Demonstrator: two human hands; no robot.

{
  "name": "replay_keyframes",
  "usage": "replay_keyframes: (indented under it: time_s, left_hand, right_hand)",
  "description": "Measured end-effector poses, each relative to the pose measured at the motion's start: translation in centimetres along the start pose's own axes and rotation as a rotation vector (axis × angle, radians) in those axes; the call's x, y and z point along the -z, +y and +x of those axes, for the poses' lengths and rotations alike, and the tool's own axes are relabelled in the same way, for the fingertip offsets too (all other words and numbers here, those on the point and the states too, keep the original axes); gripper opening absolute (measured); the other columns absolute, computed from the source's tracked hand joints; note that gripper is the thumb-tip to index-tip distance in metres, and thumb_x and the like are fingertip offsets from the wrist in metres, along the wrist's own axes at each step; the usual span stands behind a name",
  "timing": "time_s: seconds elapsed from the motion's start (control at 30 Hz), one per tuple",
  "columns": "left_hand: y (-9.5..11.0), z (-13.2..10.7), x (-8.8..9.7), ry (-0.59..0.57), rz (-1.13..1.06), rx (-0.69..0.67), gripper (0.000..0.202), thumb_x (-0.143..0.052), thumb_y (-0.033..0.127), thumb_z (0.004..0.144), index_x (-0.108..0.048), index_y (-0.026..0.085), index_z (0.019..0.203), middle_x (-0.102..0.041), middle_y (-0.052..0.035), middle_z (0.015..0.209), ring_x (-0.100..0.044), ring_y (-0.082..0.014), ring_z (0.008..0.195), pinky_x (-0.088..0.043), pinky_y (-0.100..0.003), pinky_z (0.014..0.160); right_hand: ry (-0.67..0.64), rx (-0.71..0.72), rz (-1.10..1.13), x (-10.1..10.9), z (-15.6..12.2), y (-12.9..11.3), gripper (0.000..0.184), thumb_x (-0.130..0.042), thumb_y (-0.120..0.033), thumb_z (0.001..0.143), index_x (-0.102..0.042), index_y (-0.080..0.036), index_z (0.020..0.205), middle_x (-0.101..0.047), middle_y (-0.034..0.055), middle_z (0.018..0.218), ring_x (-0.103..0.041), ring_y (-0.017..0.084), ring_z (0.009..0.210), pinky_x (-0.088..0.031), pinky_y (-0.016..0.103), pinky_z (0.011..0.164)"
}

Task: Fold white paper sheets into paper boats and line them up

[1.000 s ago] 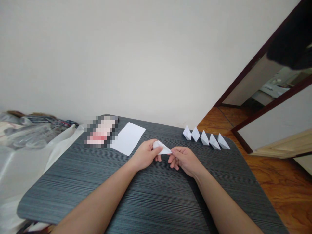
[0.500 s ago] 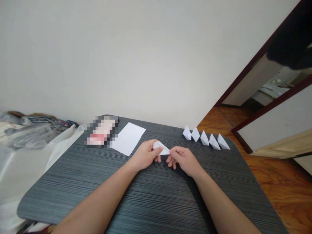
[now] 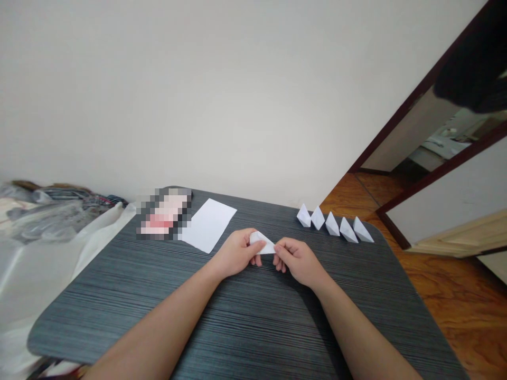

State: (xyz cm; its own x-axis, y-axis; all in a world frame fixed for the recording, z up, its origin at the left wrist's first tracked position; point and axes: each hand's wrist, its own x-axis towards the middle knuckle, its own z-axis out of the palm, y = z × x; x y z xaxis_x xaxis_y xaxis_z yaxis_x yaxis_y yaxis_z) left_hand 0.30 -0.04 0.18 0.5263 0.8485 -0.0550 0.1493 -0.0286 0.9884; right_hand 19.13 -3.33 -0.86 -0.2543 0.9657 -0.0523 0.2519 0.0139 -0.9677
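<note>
Both my hands meet over the middle of a dark striped table. My left hand is closed round one end of a small folded white paper. My right hand pinches the paper's other end between thumb and fingers. The paper is held just above the tabletop. A row of several folded white paper boats stands at the table's far right edge.
A flat white sheet lies at the far left-centre, beside a blurred-out object. White cloth and clutter lie left of the table. A wooden floor and a doorway are to the right. A pale wall stands behind.
My right hand has slid a little left along the folded paper, closing the gap to my left hand. The paper shows shorter between them.
</note>
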Motion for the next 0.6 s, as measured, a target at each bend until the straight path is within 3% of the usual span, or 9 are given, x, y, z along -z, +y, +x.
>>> replay_keyframes:
  time_s: [0.13,0.23,0.4,0.6]
  left_hand:
    - [-0.21,0.25,-0.12,0.049,-0.053,-0.02,0.018,-0.053,0.03,0.081,-0.054,0.015,0.09,-0.061,-0.001,0.066,-0.058,-0.0123,0.058,-0.045,-0.023,0.055]
    - [-0.21,0.34,-0.13,0.11,-0.06,-0.037,0.029,-0.059,0.03,0.076,-0.053,0.017,0.102,-0.06,0.0,0.072,-0.057,-0.0124,0.062,-0.045,-0.022,0.055]
    - [0.15,0.15,0.08,0.129,0.184,-0.042,0.022,-0.06,0.036,0.075,-0.064,0.017,0.085,-0.061,-0.0003,0.071,-0.052,-0.0117,0.061,-0.04,-0.021,0.055]
    - [0.37,0.08,0.21,0.15,0.335,-0.065,0.022,-0.054,0.036,0.079,-0.066,0.018,0.079,-0.064,0.0003,0.073,-0.053,-0.0124,0.065,-0.038,-0.022,0.058]
  right_hand:
    - [0.02,0.031,-0.078,0.05,-0.13,-0.45,0.025,-0.046,-0.028,0.089,-0.055,-0.016,0.069,-0.059,-0.0006,0.058,-0.055,0.009,0.048,-0.043,0.02,0.047]
    - [0.02,0.05,-0.134,-0.02,-0.21,-0.64,0.025,-0.045,-0.027,0.089,-0.055,-0.016,0.068,-0.059,-0.0004,0.058,-0.055,0.01,0.049,-0.043,0.021,0.049]
    - [-0.015,0.082,-0.233,-0.19,-0.32,-0.83,0.026,-0.045,-0.024,0.089,-0.056,-0.017,0.067,-0.06,-0.0005,0.059,-0.058,0.01,0.052,-0.044,0.021,0.053]
    - [-0.012,0.11,-0.27,-0.36,-0.19,-0.96,0.026,-0.043,-0.023,0.09,-0.056,-0.017,0.067,-0.06,-0.0007,0.059,-0.058,0.01,0.052,-0.043,0.021,0.054]
